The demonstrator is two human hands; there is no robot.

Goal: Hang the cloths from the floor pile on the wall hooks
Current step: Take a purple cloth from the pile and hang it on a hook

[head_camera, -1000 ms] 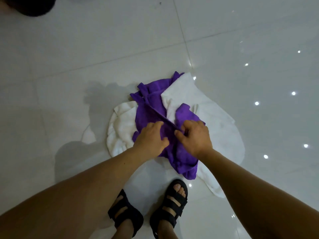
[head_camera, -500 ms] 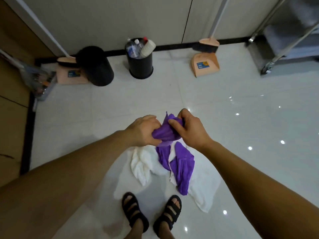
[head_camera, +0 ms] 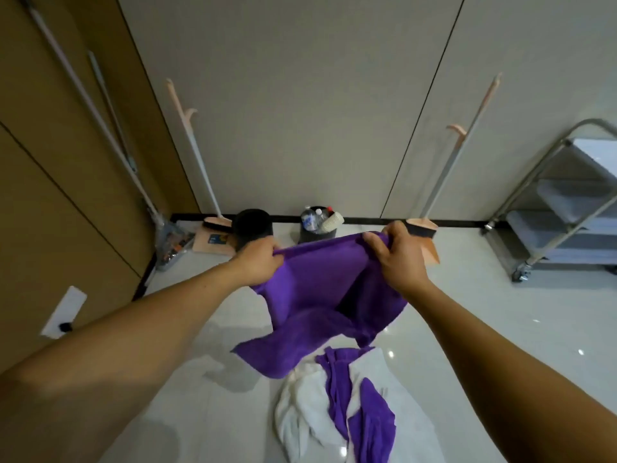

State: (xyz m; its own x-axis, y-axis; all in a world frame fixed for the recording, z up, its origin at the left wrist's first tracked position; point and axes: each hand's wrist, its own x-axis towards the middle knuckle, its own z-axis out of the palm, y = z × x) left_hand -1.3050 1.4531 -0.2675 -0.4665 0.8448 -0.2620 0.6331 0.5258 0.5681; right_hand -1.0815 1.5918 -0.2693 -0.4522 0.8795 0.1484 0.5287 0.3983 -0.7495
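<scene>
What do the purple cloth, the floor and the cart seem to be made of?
The purple cloth: soft matte fabric, perhaps microfibre or terry; it sags in loose folds. The floor: glossy pale tile, ceramic or polished stone; it mirrors light spots. The cart: shiny tubular frame, likely steel; dull grey shelves, maybe plastic.

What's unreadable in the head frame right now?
- Wall hooks: none show in the head view.
- Floor pile: far edge behind the held purple cloth; cloth count unclear.
- Cart: cut off by the right edge.
- Bin contents: too small.
</scene>
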